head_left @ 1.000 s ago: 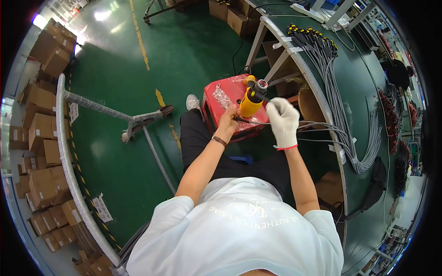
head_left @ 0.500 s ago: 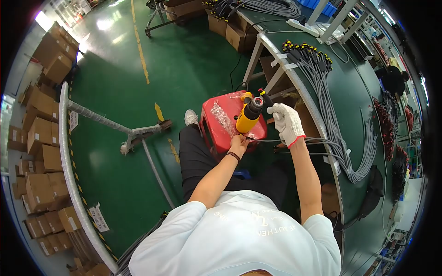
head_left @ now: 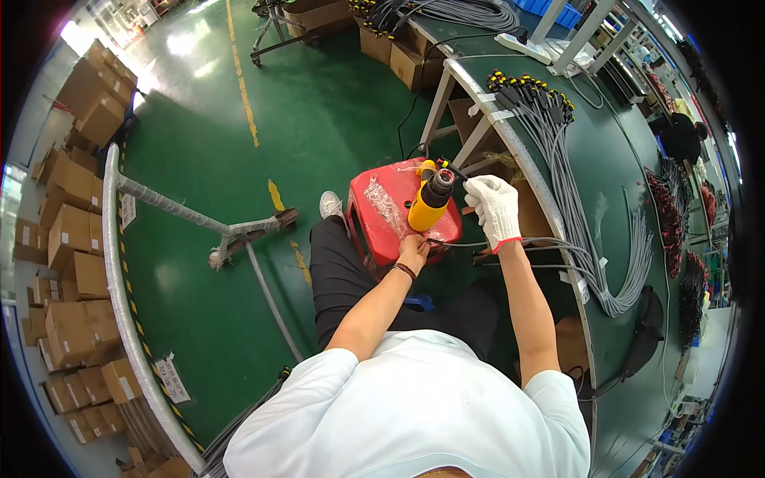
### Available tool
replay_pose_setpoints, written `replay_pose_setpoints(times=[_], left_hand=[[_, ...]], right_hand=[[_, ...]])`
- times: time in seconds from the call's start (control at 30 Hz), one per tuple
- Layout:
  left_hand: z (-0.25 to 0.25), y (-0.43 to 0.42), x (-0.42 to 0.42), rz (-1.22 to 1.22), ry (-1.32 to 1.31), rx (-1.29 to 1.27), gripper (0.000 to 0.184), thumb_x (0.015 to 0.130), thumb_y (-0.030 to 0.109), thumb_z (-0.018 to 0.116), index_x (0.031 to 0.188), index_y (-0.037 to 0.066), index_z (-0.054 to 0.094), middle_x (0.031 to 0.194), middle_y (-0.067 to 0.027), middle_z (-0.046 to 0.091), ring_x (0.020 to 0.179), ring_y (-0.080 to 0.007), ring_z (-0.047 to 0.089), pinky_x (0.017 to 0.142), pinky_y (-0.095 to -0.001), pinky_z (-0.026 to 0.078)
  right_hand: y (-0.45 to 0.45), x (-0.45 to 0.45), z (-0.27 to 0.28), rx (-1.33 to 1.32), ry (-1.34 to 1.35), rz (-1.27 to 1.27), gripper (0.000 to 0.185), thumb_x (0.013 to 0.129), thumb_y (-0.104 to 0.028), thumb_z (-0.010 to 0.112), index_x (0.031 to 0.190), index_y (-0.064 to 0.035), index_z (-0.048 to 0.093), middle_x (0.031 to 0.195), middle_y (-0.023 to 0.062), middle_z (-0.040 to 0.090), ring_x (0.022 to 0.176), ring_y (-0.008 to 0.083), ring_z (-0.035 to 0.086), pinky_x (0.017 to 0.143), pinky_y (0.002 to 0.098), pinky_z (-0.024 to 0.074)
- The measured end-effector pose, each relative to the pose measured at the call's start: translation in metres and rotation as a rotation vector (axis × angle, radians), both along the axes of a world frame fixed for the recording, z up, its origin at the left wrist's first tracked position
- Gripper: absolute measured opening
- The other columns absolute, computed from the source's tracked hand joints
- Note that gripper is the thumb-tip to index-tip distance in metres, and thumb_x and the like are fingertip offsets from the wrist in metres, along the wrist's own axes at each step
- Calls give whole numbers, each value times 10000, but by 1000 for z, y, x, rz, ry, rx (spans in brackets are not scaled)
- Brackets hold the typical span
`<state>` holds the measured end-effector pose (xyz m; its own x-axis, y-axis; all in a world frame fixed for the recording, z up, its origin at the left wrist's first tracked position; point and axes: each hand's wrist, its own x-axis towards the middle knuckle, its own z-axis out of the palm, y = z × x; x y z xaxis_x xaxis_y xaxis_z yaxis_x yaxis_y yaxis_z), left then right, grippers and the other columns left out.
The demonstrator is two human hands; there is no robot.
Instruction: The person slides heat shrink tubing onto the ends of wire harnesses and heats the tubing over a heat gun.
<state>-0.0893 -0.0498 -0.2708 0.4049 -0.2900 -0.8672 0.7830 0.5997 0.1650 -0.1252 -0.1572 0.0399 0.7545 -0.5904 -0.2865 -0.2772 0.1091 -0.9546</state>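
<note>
The green table [head_left: 610,151] runs along the person's right, with a bundle of grey cables [head_left: 550,155] bent in a long curve upon it; over the last half second neither shifts noticeably. Beside it stands the red stool [head_left: 365,231], crumpled clear film [head_left: 381,199] on its seat. The yellow-and-black heat gun [head_left: 426,213] is over the stool with its nozzle upward, its position the same as half a second ago.

The change lies in the hands. The gloved right hand [head_left: 494,205] has moved slightly inward, its fingers closed in a pinch. The bare left hand [head_left: 413,252] stays low by the gun's body, fingertips drawn together on a thin grey cable [head_left: 462,244] that stretches away toward the table; whether they also touch the gun is hidden.

Smallest is the dark cable end [head_left: 456,170] in the gloved grip: it leans lower than before, its tip just beside the nozzle. Contact cannot be told. This looks like positioning the end in the warm air, so the heating step is probably under way.
</note>
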Motion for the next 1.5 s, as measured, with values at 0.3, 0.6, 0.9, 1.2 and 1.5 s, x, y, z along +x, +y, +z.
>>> replay_pose_setpoints(times=[0.3,0.6,0.9,1.2,1.5], left_hand=[[47,24,-6,-132,-109,179,123,859,-9,570,976,15,600,871,-109,625,755,-232,634,731,-339,572],[90,183,47,-665,-1393,1606,431,752,96,654,1181,117,619,1121,-129,634,1160,-360,541,952,-513,436],[75,239,31,-999,-909,1451,632,933,538,593,1515,383,403,1536,-274,369,1348,-502,437,1082,-559,405],[69,238,34,-939,-934,1422,625,909,487,632,1493,372,441,1532,-288,344,1325,-556,415,1094,-573,390],[69,238,35,-928,-951,1441,605,907,472,636,1476,365,460,1497,-272,382,1308,-519,442,1079,-563,401]], right_hand=[[2,-5,-20,-121,-173,-8,195,885,-148,738,1010,1,728,775,55,690,561,78,586,490,217,485],[-10,1,-57,-615,-408,23,174,902,-44,720,1069,-4,742,888,39,719,636,75,617,488,224,533],[-9,3,-68,-842,-544,9,235,867,26,725,1078,-73,756,984,50,700,710,88,642,484,221,541],[-10,7,-65,-809,-607,-1,271,816,43,754,1066,-61,755,994,64,716,809,154,680,604,261,569],[-6,1,-55,-421,-350,4,200,876,-26,734,1071,19,732,898,80,729,718,119,687,545,227,552]])
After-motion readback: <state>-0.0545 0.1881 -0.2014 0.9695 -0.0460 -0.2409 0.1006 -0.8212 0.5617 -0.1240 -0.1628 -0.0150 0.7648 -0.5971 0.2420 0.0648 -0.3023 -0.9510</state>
